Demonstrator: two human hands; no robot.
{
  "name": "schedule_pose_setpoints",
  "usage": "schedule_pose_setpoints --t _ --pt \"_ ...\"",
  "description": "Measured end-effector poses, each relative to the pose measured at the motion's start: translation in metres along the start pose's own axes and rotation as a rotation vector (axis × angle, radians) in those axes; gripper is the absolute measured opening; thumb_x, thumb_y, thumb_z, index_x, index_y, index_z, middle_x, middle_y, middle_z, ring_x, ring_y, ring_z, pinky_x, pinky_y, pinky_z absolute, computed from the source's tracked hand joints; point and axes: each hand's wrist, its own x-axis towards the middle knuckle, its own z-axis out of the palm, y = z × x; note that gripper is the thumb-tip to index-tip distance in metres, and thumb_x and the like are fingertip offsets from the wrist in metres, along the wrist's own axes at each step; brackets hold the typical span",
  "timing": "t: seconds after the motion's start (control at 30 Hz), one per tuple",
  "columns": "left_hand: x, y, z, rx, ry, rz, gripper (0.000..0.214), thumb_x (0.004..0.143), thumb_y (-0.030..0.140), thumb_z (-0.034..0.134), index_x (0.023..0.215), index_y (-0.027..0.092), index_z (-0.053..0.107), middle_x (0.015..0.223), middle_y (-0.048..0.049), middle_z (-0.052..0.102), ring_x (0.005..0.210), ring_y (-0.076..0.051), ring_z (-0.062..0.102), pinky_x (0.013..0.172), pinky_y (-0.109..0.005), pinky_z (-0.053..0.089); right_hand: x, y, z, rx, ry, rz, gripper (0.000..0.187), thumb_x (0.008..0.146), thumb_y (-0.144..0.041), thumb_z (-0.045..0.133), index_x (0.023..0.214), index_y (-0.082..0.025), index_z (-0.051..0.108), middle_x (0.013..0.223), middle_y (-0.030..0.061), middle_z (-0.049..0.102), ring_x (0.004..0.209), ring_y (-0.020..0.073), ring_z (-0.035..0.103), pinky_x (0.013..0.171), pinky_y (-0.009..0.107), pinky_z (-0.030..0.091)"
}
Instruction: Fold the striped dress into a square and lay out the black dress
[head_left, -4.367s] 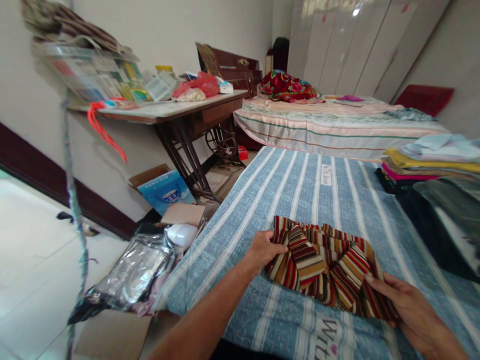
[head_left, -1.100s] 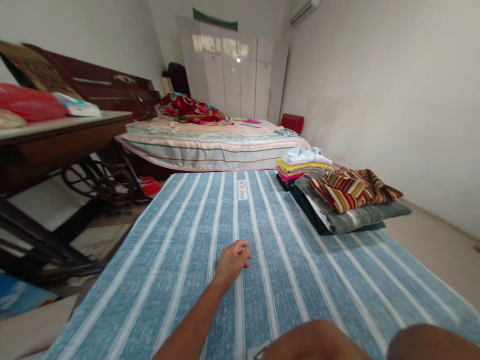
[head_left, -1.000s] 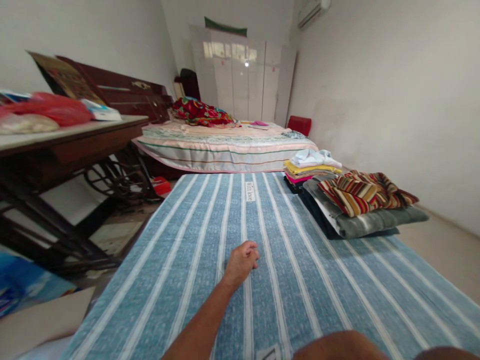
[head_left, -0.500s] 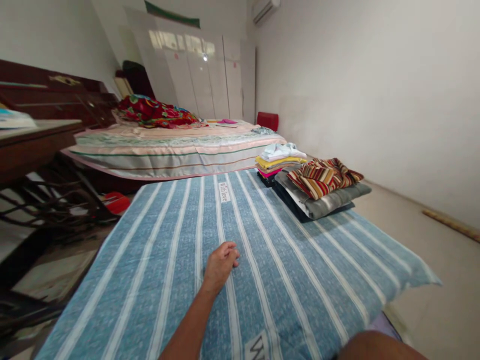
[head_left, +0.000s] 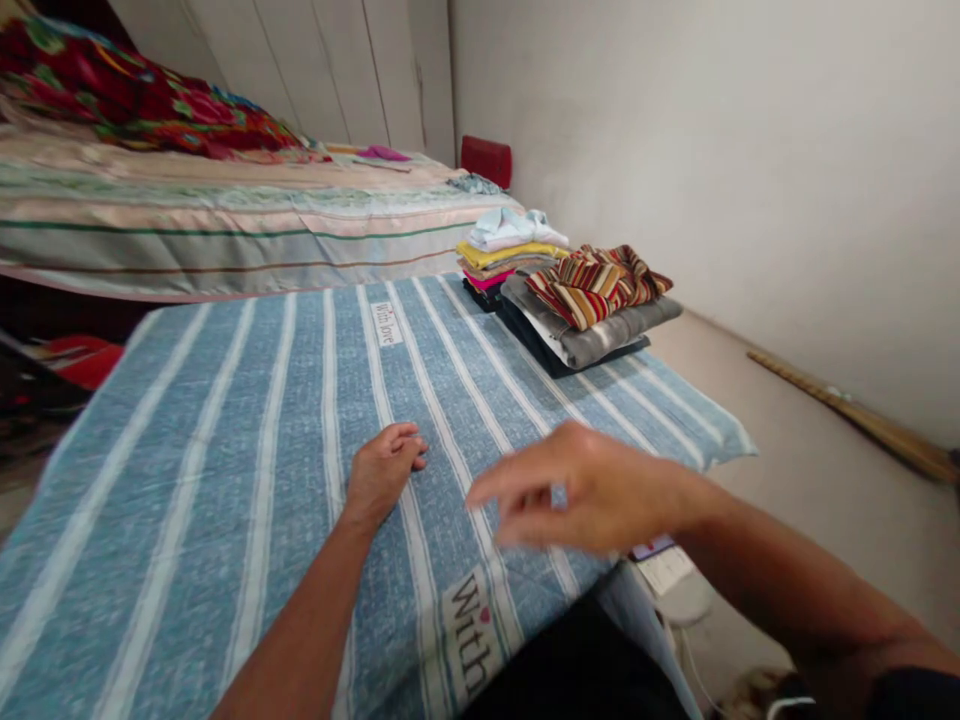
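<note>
My left hand [head_left: 384, 468] rests on the blue sheet with white stripes [head_left: 232, 430]; its fingers are curled in and nothing shows in them. To its right, my right hand [head_left: 581, 490] hangs over the sheet, slightly blurred, thumb and fingers apart and holding nothing. Beyond both hands lie two piles of folded clothes. The nearer one has a crumpled striped garment [head_left: 600, 285] on a grey folded garment [head_left: 619, 330], with dark cloth beneath. The other pile has a pale blue garment [head_left: 514, 228] above a yellow one [head_left: 499, 255].
Behind the striped surface stands a bed [head_left: 247, 225] with a red floral blanket [head_left: 142, 95]. A white wardrobe [head_left: 337, 60] and a red box-like object [head_left: 486, 160] are farther back. On the floor at right lies a long tan strip [head_left: 847, 400], near the wall.
My right hand has come up from the lower right edge to above the sheet. My left hand stays curled on the sheet. The view has tilted down and turned right.
</note>
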Motion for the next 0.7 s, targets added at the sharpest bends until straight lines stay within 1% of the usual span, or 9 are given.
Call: schedule_pose_setpoints --t 0.07,0.1,0.17,0.27,0.37,0.43,0.53,0.6,0.7 --pt "0.0 0.002 0.0 0.004 0.008 -0.003 0.031 0.068 0.036 0.052 0.091 0.017 0.058 0.069 0.0 0.067 0.058 -0.015 0.061 0.062 -0.026 0.049 0.014 0.043 -0.036 -0.073 0.09 0.218 0.023 0.084 -0.031 0.054 0.099 -0.016 0.065 0.061 -0.0041 0.062 0.054 0.0095 0.058 0.053 0.02 0.045" --pt "0.0 0.003 0.0 0.004 0.011 -0.001 0.031 0.067 0.036 0.052 0.091 0.017 0.058 0.069 -0.0001 0.067 0.058 -0.015 0.061 0.062 -0.026 0.049 0.02 0.064 -0.054 -0.179 0.169 0.327 0.023 0.084 -0.03 0.053 0.098 -0.015 0.065 0.062 -0.0036 0.061 0.054 0.0099 0.058 0.054 0.02 0.045" --pt "-0.001 0.005 -0.001 0.016 0.015 0.001 0.032 0.067 0.036 0.053 0.091 0.017 0.058 0.07 -0.0004 0.067 0.058 -0.015 0.062 0.062 -0.026 0.049 0.028 0.102 -0.088 -0.517 0.389 0.492 0.018 0.081 -0.029 0.056 0.089 -0.018 0.067 0.067 -0.0031 0.062 0.063 0.0117 0.059 0.063 0.022 0.046" --pt "-0.001 0.006 -0.001 0.036 0.02 -0.012 0.032 0.067 0.036 0.053 0.091 0.017 0.059 0.072 -0.0009 0.068 0.059 -0.015 0.062 0.062 -0.025 0.049 0.034 0.141 -0.127 -0.688 0.553 0.622 0.02 0.081 -0.026 0.054 0.091 -0.015 0.067 0.081 0.0039 0.064 0.082 0.0201 0.059 0.077 0.032 0.045" --pt "0.0 0.004 0.0 0.037 0.028 -0.028 0.032 0.068 0.037 0.052 0.093 0.017 0.058 0.073 -0.0011 0.068 0.058 -0.014 0.062 0.062 -0.025 0.049 0.04 0.164 -0.151 -0.784 0.671 0.731 0.029 0.083 -0.028 0.05 0.105 -0.014 0.063 0.105 0.012 0.06 0.101 0.0273 0.054 0.087 0.042 0.04" --pt "0.001 0.001 0.0 0.046 0.027 -0.035 0.033 0.069 0.038 0.052 0.094 0.017 0.058 0.074 -0.0016 0.068 0.058 -0.014 0.062 0.063 -0.026 0.049 0.045 0.177 -0.163 -0.842 0.702 0.79 0.036 0.084 -0.035 0.05 0.114 -0.015 0.057 0.117 0.0148 0.054 0.108 0.0297 0.05 0.09 0.043 0.039" --pt "0.002 -0.002 0.0 0.065 0.023 -0.031 0.034 0.069 0.039 0.052 0.095 0.018 0.058 0.076 -0.0021 0.068 0.059 -0.015 0.062 0.065 -0.028 0.05 0.055 0.198 -0.176 -0.871 0.672 0.904 0.053 0.082 -0.048 0.053 0.123 -0.015 0.05 0.125 0.0173 0.049 0.112 0.0321 0.048 0.089 0.043 0.041" --pt "0.002 -0.002 -0.001 0.069 0.024 -0.031 0.034 0.07 0.04 0.051 0.095 0.018 0.057 0.076 -0.002 0.068 0.06 -0.016 0.062 0.066 -0.029 0.05 0.061 0.211 -0.182 -0.849 0.641 0.964 0.059 0.079 -0.053 0.056 0.122 -0.012 0.051 0.122 0.0199 0.051 0.11 0.0334 0.05 0.088 0.045 0.041" --pt "0.0 -0.001 -0.003 0.073 0.019 -0.042 0.035 0.071 0.041 0.05 0.096 0.018 0.057 0.077 -0.0022 0.068 0.06 -0.017 0.062 0.067 -0.03 0.049 0.069 0.224 -0.187 -0.802 0.572 0.988 0.057 0.076 -0.051 0.06 0.111 -0.006 0.059 0.113 0.0254 0.056 0.107 0.0362 0.053 0.087 0.048 0.041"
